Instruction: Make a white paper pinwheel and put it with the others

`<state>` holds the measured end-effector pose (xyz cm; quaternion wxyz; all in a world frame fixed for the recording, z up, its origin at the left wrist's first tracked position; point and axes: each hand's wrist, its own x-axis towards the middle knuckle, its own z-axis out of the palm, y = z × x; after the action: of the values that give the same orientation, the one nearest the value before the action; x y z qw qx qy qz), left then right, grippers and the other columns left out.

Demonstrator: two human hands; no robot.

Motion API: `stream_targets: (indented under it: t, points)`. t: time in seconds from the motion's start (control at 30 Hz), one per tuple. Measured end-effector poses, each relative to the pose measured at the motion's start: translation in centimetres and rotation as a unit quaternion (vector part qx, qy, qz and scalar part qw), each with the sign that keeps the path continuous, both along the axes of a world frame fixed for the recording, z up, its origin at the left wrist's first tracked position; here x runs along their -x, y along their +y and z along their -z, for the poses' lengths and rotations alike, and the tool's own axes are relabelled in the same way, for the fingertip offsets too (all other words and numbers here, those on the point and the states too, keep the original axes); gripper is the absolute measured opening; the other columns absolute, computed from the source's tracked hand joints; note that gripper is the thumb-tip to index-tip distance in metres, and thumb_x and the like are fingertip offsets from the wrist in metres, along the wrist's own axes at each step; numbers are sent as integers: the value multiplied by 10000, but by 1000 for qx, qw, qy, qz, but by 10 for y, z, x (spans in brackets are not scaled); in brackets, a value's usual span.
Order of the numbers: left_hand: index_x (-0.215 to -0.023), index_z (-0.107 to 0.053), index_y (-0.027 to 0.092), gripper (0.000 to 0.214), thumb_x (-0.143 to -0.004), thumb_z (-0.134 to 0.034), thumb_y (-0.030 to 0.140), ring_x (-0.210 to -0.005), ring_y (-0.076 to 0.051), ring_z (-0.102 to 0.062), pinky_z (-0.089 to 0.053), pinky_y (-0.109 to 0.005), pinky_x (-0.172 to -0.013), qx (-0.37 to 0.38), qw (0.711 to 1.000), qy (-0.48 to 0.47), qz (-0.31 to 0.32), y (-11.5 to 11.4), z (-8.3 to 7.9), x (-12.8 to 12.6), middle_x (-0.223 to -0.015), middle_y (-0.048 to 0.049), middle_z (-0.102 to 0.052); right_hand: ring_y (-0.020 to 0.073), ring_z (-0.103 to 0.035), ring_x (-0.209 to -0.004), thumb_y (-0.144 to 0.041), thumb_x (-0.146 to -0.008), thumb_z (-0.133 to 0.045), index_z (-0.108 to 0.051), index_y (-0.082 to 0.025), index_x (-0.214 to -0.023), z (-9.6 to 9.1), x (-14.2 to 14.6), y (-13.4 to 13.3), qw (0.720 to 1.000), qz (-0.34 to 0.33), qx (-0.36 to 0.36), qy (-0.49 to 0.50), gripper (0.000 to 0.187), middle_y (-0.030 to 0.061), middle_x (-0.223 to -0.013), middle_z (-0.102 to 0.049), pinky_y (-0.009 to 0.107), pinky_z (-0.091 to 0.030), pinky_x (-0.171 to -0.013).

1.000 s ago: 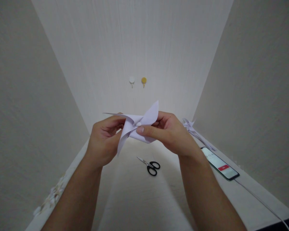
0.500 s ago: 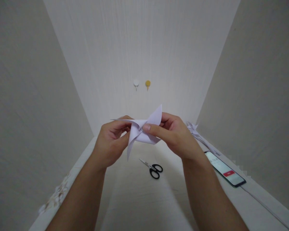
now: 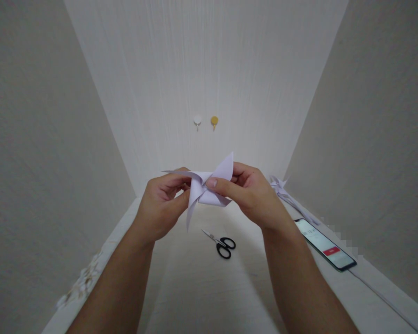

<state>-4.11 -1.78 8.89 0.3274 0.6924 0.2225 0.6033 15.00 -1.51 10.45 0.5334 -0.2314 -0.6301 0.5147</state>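
A white paper pinwheel (image 3: 212, 198) is held up between both hands above the table, its pointed blades curling outward around the centre. My left hand (image 3: 163, 204) pinches its left side, with the thumb in front and the fingers partly hidden behind the paper. On the other side, the thumb of my right hand (image 3: 249, 192) presses on the pinwheel's middle while the remaining fingers support it from behind. Below the hands lie black-handled scissors (image 3: 221, 243), blades pointing to the upper left and touched by neither hand.
To the right, a phone (image 3: 325, 243) with a lit screen lies on the white table (image 3: 202, 297), trailing a cable (image 3: 379, 292). Another folded white paper piece (image 3: 280, 185) rests behind my right wrist. Small white-and-brown items (image 3: 80, 283) line the left edge. Two hooks (image 3: 214, 120) hang on the wall.
Both hands keep the same grip on the pinwheel. Its lower left blade has shifted slightly to the right; otherwise little differs.
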Motion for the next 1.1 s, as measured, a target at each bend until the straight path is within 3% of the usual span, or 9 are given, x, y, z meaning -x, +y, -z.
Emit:
stream_targets:
  t: [0.13, 0.37, 0.6, 0.73, 0.83, 1.0, 1.1]
  points:
    - [-910, -884, 229, 125, -793, -908, 266, -763, -163, -666, -523, -242, -648, 12, 1000, -14, -1, 1, 1, 0, -845, -52, -783, 140, -658, -675, -452, -703, -960, -786, -186, -847, -1, 1, -1, 1000, 10, -7, 1, 349, 16, -781, -760, 258, -532, -609]
    - [-879, -863, 202, 221, -716, -953, 320, -791, -242, -757, -601, -327, -699, 100, 992, -64, 31, 0, 1, -4, -816, -62, -808, 170, -698, -763, -422, -644, -998, -817, -192, -892, -1, -1, -2, 1000, -9, 6, -13, 383, 37, -851, -786, 284, -557, -679]
    - [-837, -856, 195, 175, -727, -947, 296, -843, -221, -740, -529, -248, -628, 67, 995, -49, 48, 1, -3, -1, -910, -73, -793, 166, -693, -768, -390, -649, -993, -813, -187, -895, -1, -2, -1, 1000, -19, 16, -7, 365, 32, -856, -785, 287, -546, -688]
    - [-834, -848, 191, 181, -715, -948, 284, -834, -208, -719, -527, -264, -678, 83, 994, -44, 58, 8, 2, 1, -917, -70, -783, 164, -697, -762, -370, -652, -981, -808, -196, -880, 0, 0, 1, 1000, -18, 24, -6, 335, 24, -850, -791, 292, -554, -700]
    - [-836, -825, 180, 264, -674, -963, 336, -765, -206, -692, -515, -284, -665, 155, 985, -55, 50, 17, 32, 3, -837, -60, -771, 154, -686, -714, -363, -618, -982, -799, -196, -844, 22, 3, 6, 998, -3, 61, -2, 335, 12, -805, -791, 278, -541, -664]
    - [-739, -782, 164, 248, -693, -924, 363, -652, -150, -578, -440, -255, -626, 271, 962, -22, 16, 13, 115, 3, -681, -24, -704, 157, -689, -664, -408, -671, -918, -801, -169, -876, 104, 4, 9, 980, 10, 191, -54, 336, 52, -788, -811, 282, -517, -637]
    - [-775, -798, 170, 204, -713, -896, 337, -683, -161, -588, -461, -269, -670, 304, 953, 10, 18, 6, 145, 6, -716, -28, -710, 159, -684, -646, -463, -668, -908, -798, -163, -839, 144, 3, 8, 972, 27, 224, -73, 362, 65, -787, -812, 295, -522, -633]
